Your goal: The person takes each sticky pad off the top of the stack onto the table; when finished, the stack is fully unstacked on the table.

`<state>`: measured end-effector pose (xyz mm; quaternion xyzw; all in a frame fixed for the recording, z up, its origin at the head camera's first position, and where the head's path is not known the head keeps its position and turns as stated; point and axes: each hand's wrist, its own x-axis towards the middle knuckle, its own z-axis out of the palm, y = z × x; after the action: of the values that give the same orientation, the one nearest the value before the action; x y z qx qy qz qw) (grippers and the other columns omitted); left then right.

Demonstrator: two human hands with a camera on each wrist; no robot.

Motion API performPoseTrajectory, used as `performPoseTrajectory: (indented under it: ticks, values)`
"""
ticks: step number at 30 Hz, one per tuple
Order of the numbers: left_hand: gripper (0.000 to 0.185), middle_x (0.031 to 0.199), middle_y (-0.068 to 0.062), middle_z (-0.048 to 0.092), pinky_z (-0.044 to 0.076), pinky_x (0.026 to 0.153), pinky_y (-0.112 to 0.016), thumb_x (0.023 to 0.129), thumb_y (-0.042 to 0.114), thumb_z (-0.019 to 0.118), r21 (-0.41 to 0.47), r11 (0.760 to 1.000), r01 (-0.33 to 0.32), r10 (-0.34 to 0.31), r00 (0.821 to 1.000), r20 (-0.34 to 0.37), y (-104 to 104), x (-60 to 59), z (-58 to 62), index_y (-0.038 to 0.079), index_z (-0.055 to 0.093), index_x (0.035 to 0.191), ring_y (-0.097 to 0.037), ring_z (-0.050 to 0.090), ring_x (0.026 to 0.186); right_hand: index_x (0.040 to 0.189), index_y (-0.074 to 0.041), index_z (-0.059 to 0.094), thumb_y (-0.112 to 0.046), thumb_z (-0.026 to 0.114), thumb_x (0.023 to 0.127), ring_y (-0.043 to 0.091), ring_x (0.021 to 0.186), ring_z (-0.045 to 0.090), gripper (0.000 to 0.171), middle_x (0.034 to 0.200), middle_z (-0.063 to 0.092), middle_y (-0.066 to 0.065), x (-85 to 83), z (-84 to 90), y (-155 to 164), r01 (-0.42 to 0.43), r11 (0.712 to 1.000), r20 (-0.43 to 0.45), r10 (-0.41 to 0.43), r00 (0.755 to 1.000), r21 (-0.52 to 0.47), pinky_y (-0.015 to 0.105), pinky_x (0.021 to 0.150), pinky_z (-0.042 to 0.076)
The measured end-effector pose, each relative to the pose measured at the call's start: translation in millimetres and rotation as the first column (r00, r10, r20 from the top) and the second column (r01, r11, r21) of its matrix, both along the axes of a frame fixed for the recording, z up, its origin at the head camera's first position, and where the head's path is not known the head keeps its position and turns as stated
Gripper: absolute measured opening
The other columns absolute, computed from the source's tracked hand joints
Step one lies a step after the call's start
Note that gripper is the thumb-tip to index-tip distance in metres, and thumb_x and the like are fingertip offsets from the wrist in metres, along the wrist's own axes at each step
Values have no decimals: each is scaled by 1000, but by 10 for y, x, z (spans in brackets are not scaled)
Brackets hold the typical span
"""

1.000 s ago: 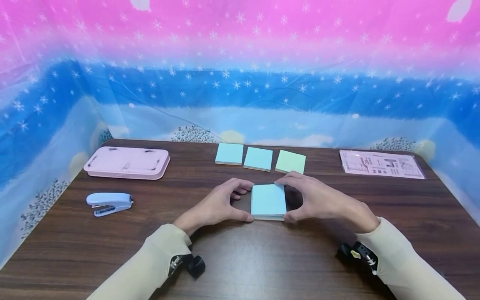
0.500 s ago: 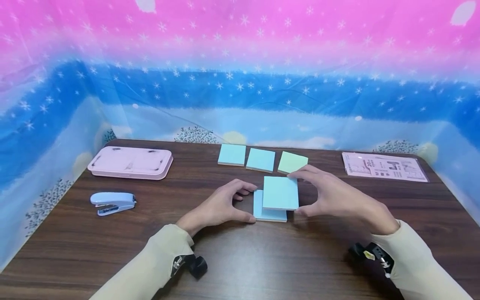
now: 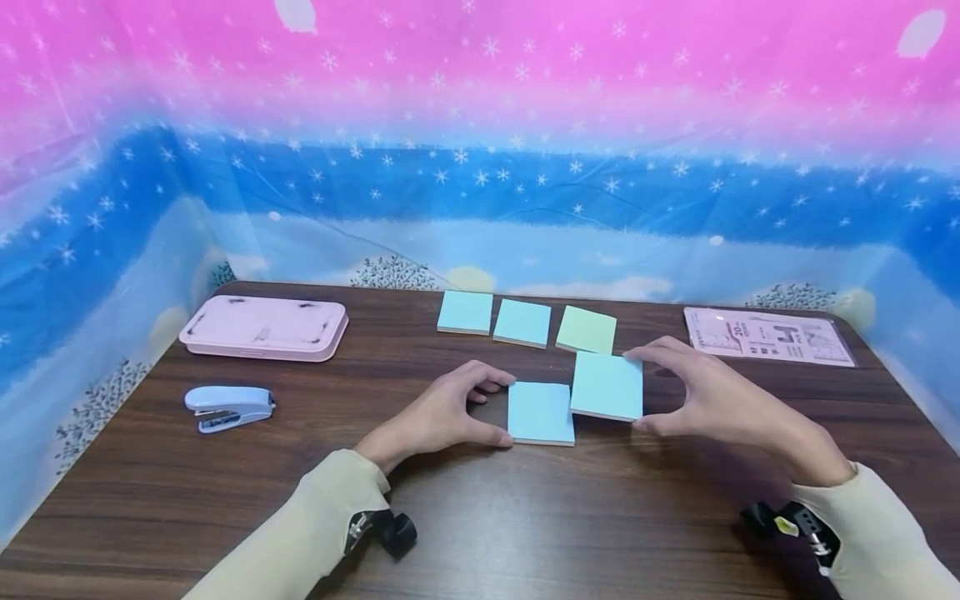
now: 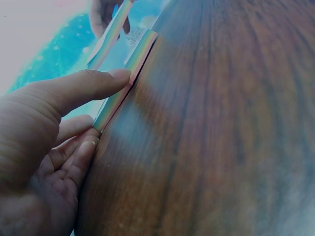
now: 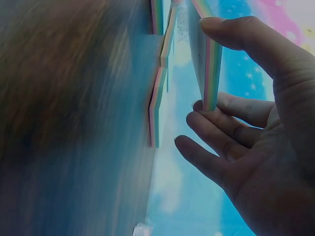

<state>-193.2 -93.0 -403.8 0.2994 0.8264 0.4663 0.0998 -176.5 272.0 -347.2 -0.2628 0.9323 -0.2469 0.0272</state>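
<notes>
In the head view, a light blue sticky note pad [image 3: 541, 413] lies flat at mid-table. My left hand [image 3: 442, 404] holds it by its left side, thumb at the near corner and index finger at the far one. The left wrist view shows that thumb on the pad's layered, multicoloured edge [image 4: 145, 49]. Just right of it, my right hand [image 3: 712, 396] pinches a second light blue sticky note pad [image 3: 609, 385] by its right side. The right wrist view has this second pad [image 5: 212, 73] raised off the table between thumb and fingers.
Along the back lie two light blue pads [image 3: 465, 312] and a green pad [image 3: 587, 330]. A pink case [image 3: 262, 327] and a pale blue stapler [image 3: 228, 408] sit at left. At back right is a flat pink packet [image 3: 768, 336]. A patterned curtain [image 3: 480, 192] surrounds the brown table [image 3: 487, 517].
The upper light blue pad has come off the lower one, lifted and carried right by my right hand. My left hand has stayed at the lower pad.
</notes>
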Motion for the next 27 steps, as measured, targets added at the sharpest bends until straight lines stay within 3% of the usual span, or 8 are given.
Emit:
performPoseTrajectory:
  ticks: [17, 27]
  values:
    - [68, 135, -4, 60, 51, 107, -38, 83, 24, 94, -7, 1000, 1, -1, 1000, 6, 13, -4, -23, 10, 64, 142, -22, 58, 124, 144, -4, 61, -39, 94, 79, 43, 133, 54, 82, 142, 61, 19, -15, -130, 299, 52, 998, -5, -52, 999, 24, 67, 107, 44]
    - [68, 136, -4, 60, 50, 108, -39, 83, 24, 94, -11, 1000, -6, 6, 1000, 15, 6, 6, 4, 9, 64, 142, -23, 58, 124, 146, -4, 59, -36, 93, 81, 40, 122, 63, 80, 141, 60, 19, -81, -181, 332, 58, 998, 42, -58, 997, -3, 63, 102, 51]
